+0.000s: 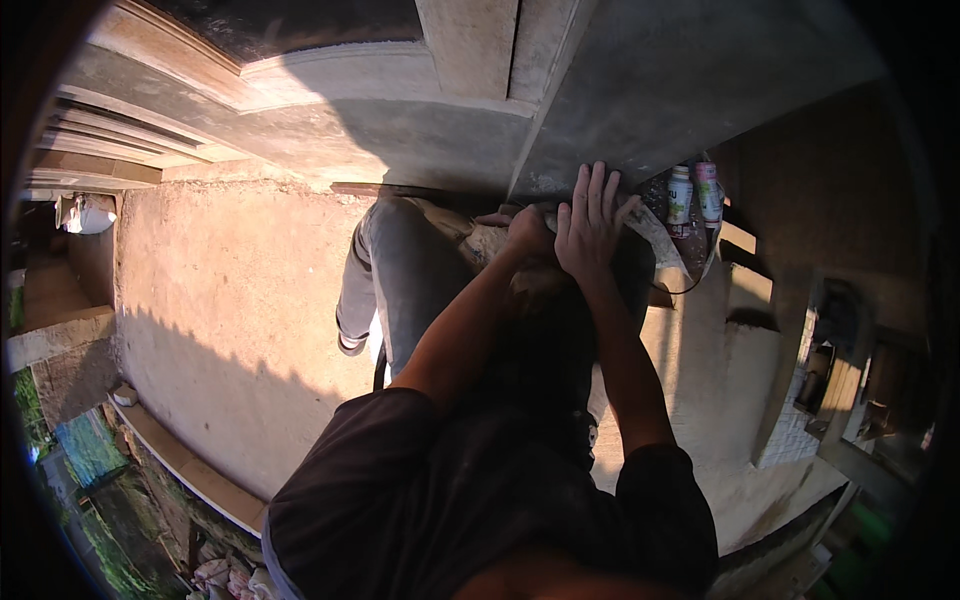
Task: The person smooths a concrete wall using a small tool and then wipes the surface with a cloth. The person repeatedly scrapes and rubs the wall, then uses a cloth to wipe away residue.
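Note:
My right hand (592, 222) is open, fingers stretched and spread, close to the grey wall above my right knee. Beside it, my left hand (532, 234) is closed and low between my knees; what its fingers hold, if anything, is hidden. A crumpled beige, cloth-like piece (482, 245) lies next to the left hand, partly covered by my arm and shaded. Just right of my right hand are a white bottle (679, 195) and a pink-and-white can-like container (708, 192), with clear plastic (655, 236) around them.
I sit with bent knees in dark trousers (415, 270), facing a grey wall (690, 80). A wooden frame (470, 45) is set in it. Sunlit concrete floor (215, 270) spreads left, bordered by a low ledge (190, 465). A dark cord (683, 290) hangs near the containers.

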`<move>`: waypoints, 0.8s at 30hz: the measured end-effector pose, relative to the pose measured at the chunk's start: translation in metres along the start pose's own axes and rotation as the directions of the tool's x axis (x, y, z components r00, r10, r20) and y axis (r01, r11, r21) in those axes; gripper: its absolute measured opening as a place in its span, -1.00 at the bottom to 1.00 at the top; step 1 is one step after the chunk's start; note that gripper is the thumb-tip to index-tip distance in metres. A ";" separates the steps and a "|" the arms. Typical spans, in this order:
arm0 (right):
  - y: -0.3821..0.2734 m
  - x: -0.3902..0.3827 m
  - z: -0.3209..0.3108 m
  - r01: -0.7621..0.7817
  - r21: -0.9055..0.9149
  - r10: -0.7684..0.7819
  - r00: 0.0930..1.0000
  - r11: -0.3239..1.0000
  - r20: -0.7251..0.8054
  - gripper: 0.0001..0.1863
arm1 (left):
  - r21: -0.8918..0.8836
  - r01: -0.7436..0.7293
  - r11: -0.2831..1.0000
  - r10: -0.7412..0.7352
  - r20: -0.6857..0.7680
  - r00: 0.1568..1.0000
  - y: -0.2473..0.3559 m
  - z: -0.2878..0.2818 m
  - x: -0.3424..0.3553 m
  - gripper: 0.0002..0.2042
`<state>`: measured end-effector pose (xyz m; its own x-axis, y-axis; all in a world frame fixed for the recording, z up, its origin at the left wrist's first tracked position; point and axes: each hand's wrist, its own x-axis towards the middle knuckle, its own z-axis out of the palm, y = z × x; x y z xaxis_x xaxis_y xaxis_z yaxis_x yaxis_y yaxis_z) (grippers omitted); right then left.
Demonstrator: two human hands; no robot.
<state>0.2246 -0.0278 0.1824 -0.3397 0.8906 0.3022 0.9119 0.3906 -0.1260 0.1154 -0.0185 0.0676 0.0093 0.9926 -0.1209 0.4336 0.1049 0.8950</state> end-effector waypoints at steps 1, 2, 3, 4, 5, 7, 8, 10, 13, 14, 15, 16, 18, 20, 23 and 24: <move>0.000 -0.011 0.005 0.006 0.032 0.000 0.984 0.999 -0.180 -0.30 | -0.048 0.081 0.996 -0.081 0.017 0.997 -0.001 -0.009 0.003 -0.61; 0.003 -0.021 0.007 -0.016 0.138 0.060 0.947 0.990 -0.315 -0.30 | -0.087 0.187 0.979 -0.187 0.012 0.982 0.000 -0.017 0.005 -0.57; 0.007 -0.033 0.002 -0.081 0.139 0.124 0.933 0.987 -0.337 -0.30 | -0.025 0.011 1.000 -0.012 -0.031 0.999 0.006 -0.019 -0.004 -0.52; 0.015 -0.043 -0.006 -0.078 0.110 0.117 0.902 0.991 -0.416 -0.28 | 0.020 0.058 0.998 -0.060 0.090 0.994 0.012 -0.020 -0.016 -0.51; 0.018 -0.055 -0.017 -0.117 0.099 0.142 0.941 0.988 -0.308 -0.27 | 0.037 0.075 0.996 -0.080 0.136 0.987 0.023 -0.017 -0.027 -0.49; 0.028 -0.064 -0.029 -0.115 0.121 0.146 0.945 0.986 -0.292 -0.27 | -0.091 -0.098 0.991 0.108 0.113 0.988 0.043 -0.015 -0.032 -0.46; 0.031 -0.066 -0.031 -0.129 0.137 0.158 0.961 0.982 -0.228 -0.28 | -0.091 -0.051 0.995 0.066 0.166 0.984 0.051 -0.012 -0.032 -0.52; 0.028 -0.070 -0.030 -0.162 0.191 0.193 0.969 0.968 -0.155 -0.29 | -0.145 -0.044 0.989 0.069 0.173 0.982 0.063 -0.008 -0.043 -0.60; 0.015 -0.075 -0.014 -0.183 0.291 0.248 0.948 0.939 -0.201 -0.32 | -0.104 -0.091 0.990 0.105 0.135 0.985 0.070 -0.007 -0.044 -0.61; 0.011 -0.077 -0.010 -0.163 0.350 0.238 0.954 0.922 -0.181 -0.32 | -0.117 -0.133 0.984 0.147 0.114 0.983 0.070 -0.007 -0.044 -0.61; 0.007 -0.079 -0.006 -0.145 0.415 0.240 0.953 0.898 -0.185 -0.33 | -0.114 -0.151 0.982 0.163 0.108 0.981 0.069 -0.008 -0.044 -0.61; 0.005 -0.082 -0.003 -0.091 0.471 0.212 0.954 0.878 -0.211 -0.33 | -0.121 -0.175 0.977 0.187 0.095 0.978 0.069 -0.010 -0.044 -0.61; 0.005 -0.085 -0.002 -0.070 0.543 0.207 0.959 0.837 -0.194 -0.37 | -0.076 -0.176 0.981 0.182 0.083 0.980 0.068 -0.011 -0.047 -0.61; 0.008 -0.086 -0.004 -0.005 0.569 0.157 0.963 0.823 -0.218 -0.41 | -0.059 -0.175 0.983 0.180 0.093 0.979 0.067 -0.013 -0.050 -0.61; 0.011 -0.083 -0.008 0.096 0.548 0.071 0.959 0.831 -0.275 -0.46 | -0.057 -0.199 0.978 0.204 0.103 0.974 0.065 -0.013 -0.051 -0.63; 0.010 -0.082 -0.009 0.106 0.540 0.063 0.957 0.835 -0.284 -0.48 | -0.057 -0.225 0.973 0.229 0.087 0.970 0.064 -0.012 -0.050 -0.64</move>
<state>0.2638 -0.0991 0.1647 -0.2026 0.8104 0.5497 0.6011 0.5461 -0.5836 0.1318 -0.0606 0.1361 0.1864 0.9812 0.0506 0.3687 -0.1176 0.9221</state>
